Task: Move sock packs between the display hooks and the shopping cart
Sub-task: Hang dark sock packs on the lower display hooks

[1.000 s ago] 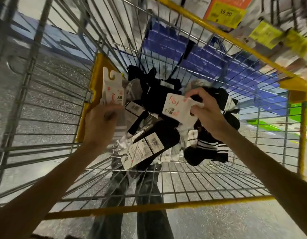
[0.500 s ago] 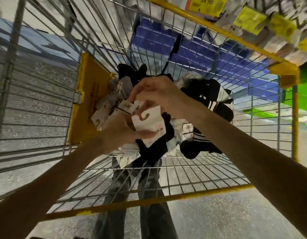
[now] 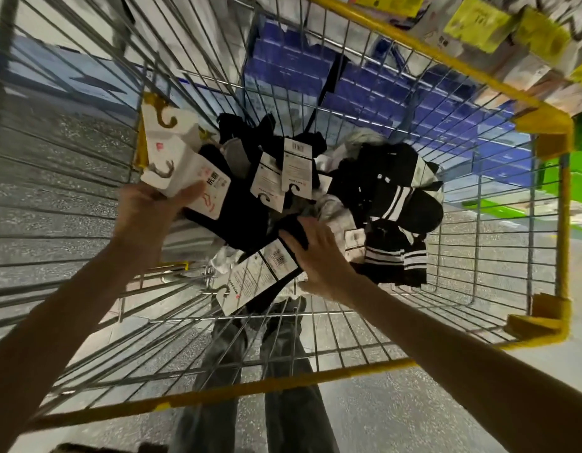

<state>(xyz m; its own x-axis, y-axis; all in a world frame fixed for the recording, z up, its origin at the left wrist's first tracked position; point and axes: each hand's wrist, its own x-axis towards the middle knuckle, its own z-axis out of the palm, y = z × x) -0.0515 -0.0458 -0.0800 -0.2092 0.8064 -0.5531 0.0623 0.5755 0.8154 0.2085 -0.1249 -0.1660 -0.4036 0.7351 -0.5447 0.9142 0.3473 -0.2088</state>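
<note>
Inside the silver wire shopping cart with the yellow rim [image 3: 250, 389], we see both of our bare arms reaching down among the stock. Against the cart's left wall, our left hand [image 3: 145, 217] grips a bunch of white-carded sock packs [image 3: 172, 158], fingers curled behind the cards and thumb pressed across the front, their hook cut-outs pointing up. Near the middle of the cart floor, our right hand [image 3: 319, 256] holds a black sock pack with a white barcode label [image 3: 266, 273]; the fingers lie over the dark fabric and the thumb sits at its near edge. Toward the cart's far end lies a heap of black and grey sock packs [image 3: 296, 171], with black socks banded in white stripes [image 3: 397, 256] just beside our right hand. Beyond the cart's far rim hang blurred yellow price tags [image 3: 472, 21]. Under the cart floor, through the wires, our grey trouser legs [image 3: 283, 371] show.
</note>
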